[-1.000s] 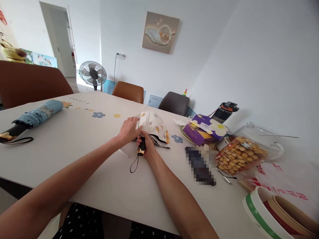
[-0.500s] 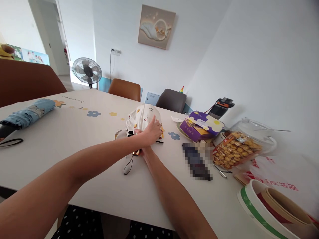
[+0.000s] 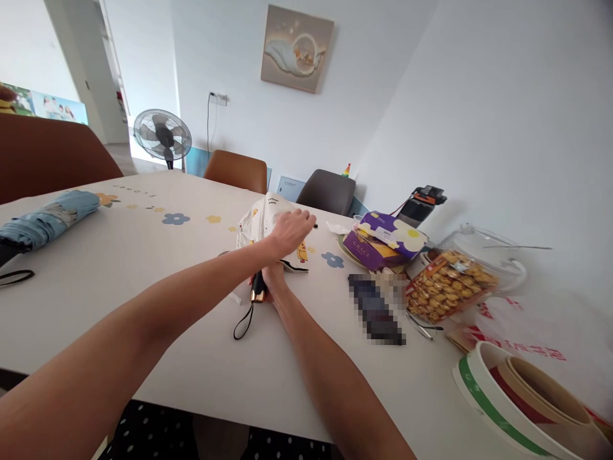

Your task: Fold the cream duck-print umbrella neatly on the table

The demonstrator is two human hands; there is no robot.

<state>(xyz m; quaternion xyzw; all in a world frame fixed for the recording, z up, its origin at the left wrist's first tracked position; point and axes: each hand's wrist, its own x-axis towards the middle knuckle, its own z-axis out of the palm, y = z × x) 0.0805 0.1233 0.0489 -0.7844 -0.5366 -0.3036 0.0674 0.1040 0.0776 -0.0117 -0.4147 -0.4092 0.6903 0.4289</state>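
Note:
A white folding umbrella (image 3: 258, 220) with small yellow cartoon prints lies loosely folded in front of me, its canopy pointing away. Its black handle (image 3: 258, 286) has a gold end and a black wrist loop. My right hand (image 3: 271, 275) is closed around the handle, its fingers mostly hidden under my left forearm. Crossing over it, my left hand (image 3: 293, 230) grips the canopy cloth on the right side, fingers curled, with a small dark tip showing beyond them. A loose fold with a dark edge hangs below my left hand.
A blue folded umbrella (image 3: 52, 217) lies at the left of the white table (image 3: 191, 345). Along the right stand a purple box (image 3: 378, 246), a clear jar of cookies (image 3: 450, 281), a pixelated dark item (image 3: 376, 310) and rolls of tape (image 3: 531, 396). Chairs and a fan (image 3: 163, 134) are behind.
My left hand has moved slightly right and turned palm down, with the fingers curling over the canopy. More of the black handle shows in my right hand.

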